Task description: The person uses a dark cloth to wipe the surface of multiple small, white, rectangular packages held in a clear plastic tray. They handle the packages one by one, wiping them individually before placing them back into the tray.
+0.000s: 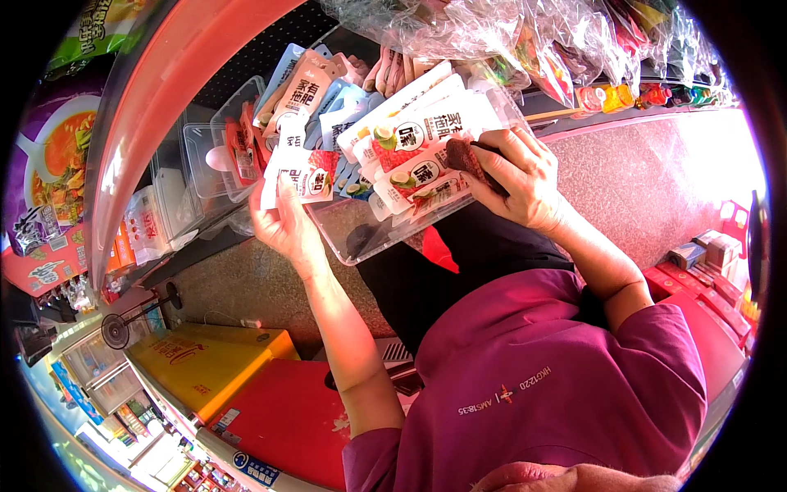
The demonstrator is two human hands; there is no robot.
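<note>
My left hand (287,221) pinches a small white snack packet (317,175) with a red picture at its end, over the left side of a clear plastic bin (348,259). At the bin's right side my right hand (525,176) is closed on a dark brown, soft-looking piece (466,162), perhaps a folded cloth; its far part is hidden by my fingers. Beside that piece, white snack packets (402,135) with green and red pictures lie fanned out in the bin. Blue packets (344,107) and a peach-coloured packet (302,90) sit farther back.
Left of the bin stands another clear box (238,148) with red packets. Crinkled clear bags (525,41) hang over the far shelf. A red curved edge (156,90) runs along the left. Behind me are a yellow box (205,361), a red surface (287,418) and a fan (116,330).
</note>
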